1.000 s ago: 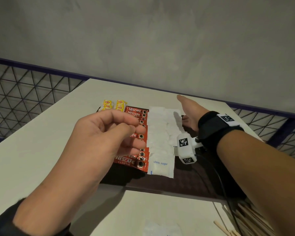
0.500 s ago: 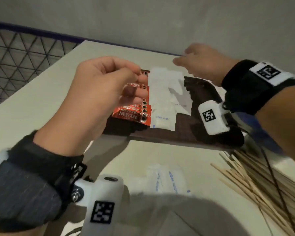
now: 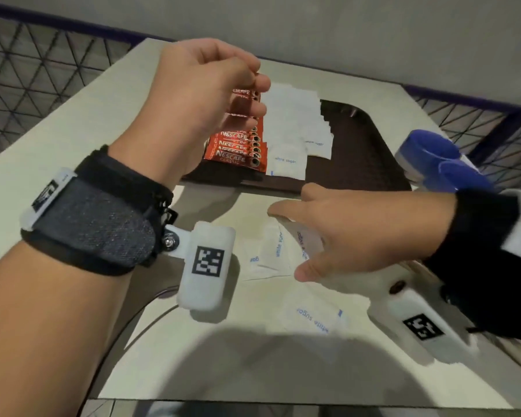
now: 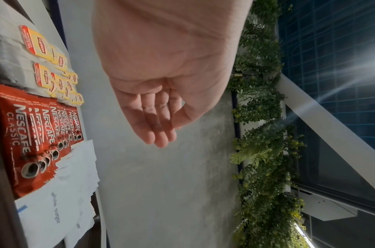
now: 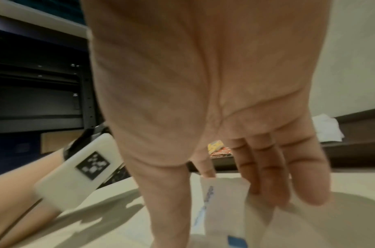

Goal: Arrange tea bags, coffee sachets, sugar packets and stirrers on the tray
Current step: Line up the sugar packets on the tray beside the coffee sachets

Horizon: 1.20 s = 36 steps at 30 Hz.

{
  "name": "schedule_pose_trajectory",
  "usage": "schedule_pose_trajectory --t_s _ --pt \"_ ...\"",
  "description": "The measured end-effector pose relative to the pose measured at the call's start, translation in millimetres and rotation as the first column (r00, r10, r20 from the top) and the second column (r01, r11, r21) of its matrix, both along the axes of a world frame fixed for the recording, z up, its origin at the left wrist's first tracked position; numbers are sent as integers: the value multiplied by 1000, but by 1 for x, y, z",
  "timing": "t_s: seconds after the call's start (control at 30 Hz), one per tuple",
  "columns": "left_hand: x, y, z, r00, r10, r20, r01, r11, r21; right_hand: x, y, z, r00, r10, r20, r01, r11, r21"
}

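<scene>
Dropped to the table (image 3: 73, 121), right hand (image 3: 358, 236) pinches a sugar packet (image 3: 306, 240); left hand (image 3: 199, 94) hangs loosely curled, empty.

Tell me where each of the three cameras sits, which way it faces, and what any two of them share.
Head: on the head, looking forward and down at the tray, both hands and both wrist straps.
Left wrist: on the left wrist, looking along the left hand, its fingers loosely curled and holding nothing, beside coffee sachets and tea bags.
Right wrist: on the right wrist, looking along the right hand down at a sugar packet.
Shared: head and left wrist both show the sachets.
</scene>
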State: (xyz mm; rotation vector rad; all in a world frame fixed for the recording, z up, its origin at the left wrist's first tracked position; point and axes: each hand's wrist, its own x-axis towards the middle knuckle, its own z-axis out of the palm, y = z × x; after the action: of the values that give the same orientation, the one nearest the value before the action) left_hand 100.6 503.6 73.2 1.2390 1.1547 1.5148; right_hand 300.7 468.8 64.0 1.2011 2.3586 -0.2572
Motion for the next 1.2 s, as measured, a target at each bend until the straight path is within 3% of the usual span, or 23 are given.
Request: schedule_pose_trajectory --t_s 0.1,0.27,0.37,0.43,0.5,0.57,0.6,0.67,0.73,0.83,0.97,1.07,1.2 --pt "2 -1 1 1000 -17 -20 17 1000 -8 -2 7 -1 986 -46 -160 33 996 -84" --pt "2 -1 1 999 -43 -23 42 998 -37 -7 8 -5 943 -70 -325 58 997 -48" --pt "1 0 2 997 -75 2 75 995 -68 0 12 6 870 -125 -476 96 992 -86" --pt "3 1 1 994 -106 -3 105 989 -102 9 16 15 693 -280 -664 175 959 -222" --pt "6 -1 0 988 -157 -13 154 979 -136 15 21 17 344 -450 -824 223 892 -394" --pt "11 -3 -3 973 -232 -20 226 961 -158 13 27 15 -5 -527 -850 192 833 -518" --pt "15 -6 -4 963 -270 -20 263 952 -158 11 29 13 -115 -536 -836 166 819 -549" --pt "24 -9 -7 951 -310 4 307 941 -145 4 34 7 -235 -522 -820 148 815 -561" --pt "30 -9 -12 955 -292 53 296 945 -138 -1 38 1 -290 -490 -822 163 821 -547" --pt "34 -6 -18 962 -240 132 259 954 -154 -3 40 -7 -298 -460 -836 172 836 -521" --pt "36 -5 -20 952 -211 220 245 959 -144 6 38 -12 -342 -539 -770 44 809 -586" --pt "41 -9 -19 957 -214 196 238 965 -110 12 37 -13 -362 -538 -761 11 814 -580" --pt "44 -12 -19 965 -213 153 224 972 -64 12 36 -13 -384 -463 -799 72 847 -526"
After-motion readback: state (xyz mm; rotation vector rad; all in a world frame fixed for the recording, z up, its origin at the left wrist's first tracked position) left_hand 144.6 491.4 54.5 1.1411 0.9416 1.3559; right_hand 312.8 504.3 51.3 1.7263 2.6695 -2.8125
